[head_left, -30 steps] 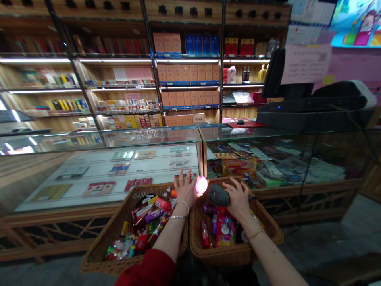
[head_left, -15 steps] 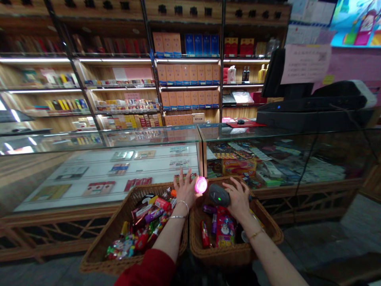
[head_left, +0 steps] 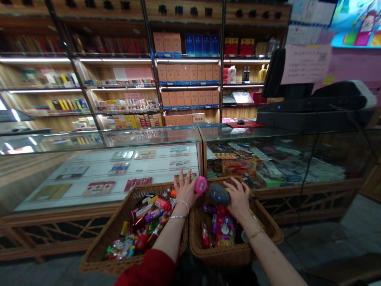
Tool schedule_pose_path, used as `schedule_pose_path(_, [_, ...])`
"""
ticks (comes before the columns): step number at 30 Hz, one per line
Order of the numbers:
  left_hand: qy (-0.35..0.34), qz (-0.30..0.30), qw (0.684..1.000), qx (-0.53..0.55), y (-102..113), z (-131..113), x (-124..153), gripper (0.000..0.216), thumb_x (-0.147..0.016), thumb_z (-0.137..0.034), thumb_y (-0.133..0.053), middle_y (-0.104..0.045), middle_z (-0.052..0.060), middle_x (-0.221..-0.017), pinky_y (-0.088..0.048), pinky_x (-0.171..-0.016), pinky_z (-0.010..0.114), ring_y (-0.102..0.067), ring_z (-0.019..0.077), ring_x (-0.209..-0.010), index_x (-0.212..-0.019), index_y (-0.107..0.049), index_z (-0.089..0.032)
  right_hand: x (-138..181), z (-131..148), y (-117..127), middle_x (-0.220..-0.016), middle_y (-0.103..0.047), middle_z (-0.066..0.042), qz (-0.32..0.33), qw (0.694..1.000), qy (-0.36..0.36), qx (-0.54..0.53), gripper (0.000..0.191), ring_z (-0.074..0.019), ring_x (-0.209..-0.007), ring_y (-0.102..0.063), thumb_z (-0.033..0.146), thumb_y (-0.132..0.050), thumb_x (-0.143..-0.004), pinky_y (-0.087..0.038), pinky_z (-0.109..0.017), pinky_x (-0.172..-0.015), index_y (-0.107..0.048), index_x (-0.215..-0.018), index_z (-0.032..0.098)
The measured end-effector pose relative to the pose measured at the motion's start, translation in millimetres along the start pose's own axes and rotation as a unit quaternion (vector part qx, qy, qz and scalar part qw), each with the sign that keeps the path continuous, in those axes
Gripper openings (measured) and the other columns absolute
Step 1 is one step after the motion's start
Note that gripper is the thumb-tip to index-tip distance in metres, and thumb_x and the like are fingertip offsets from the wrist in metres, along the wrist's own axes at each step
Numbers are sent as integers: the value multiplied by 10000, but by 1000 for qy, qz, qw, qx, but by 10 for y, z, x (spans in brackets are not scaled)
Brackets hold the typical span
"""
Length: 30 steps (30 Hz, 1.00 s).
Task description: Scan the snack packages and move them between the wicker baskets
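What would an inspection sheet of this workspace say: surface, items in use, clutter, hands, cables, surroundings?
Surface: left basket and right basket stand side by side before a glass counter; what supports them is hidden.
Items in use: pink round item, facing a grey scanner with a blue light, apart from it.
Clutter: mixed packets in the left basket, fewer in the right, including a pink bag.
Hands: left hand holds the pink round item; right hand holds the grey scanner.
Cables: dark cable hanging before the counter; its far end is unclear.
Surroundings: lit shelves with boxes; a screen at right.
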<state>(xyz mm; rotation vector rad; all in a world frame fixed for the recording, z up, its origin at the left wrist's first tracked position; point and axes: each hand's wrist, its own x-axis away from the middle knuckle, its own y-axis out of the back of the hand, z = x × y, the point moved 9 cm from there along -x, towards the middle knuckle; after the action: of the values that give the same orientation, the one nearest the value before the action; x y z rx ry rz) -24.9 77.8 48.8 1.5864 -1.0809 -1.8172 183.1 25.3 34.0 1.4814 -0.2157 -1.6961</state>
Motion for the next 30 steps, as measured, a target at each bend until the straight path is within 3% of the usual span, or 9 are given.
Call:
schedule_pose_path(18, [12,0,1000,-9,92,-33,51,761,-633,-580,-776,-342,83,-1589,-74,-1186,662,-109,416,-1496,-1310,-592,-284,6,65,143,-1224,-699,-55,-48,998,-12,29,279,-289,-1337,-409,111,-542,-740,-150,-513,-1127,-715,-923,230])
schedule_pose_path(30, [-9,-4,1000,-6,182,-118,16,750,-628,-670,-728,-383,98,-1566,-27,-1192,654,-123,424,-1490,-1241,-644,-246,-2,104,165,-1230,-698,-36,-45,995,-23,82,268,-276,-1343,-413,78,-545,-724,-162,-506,-1128,-700,-882,228])
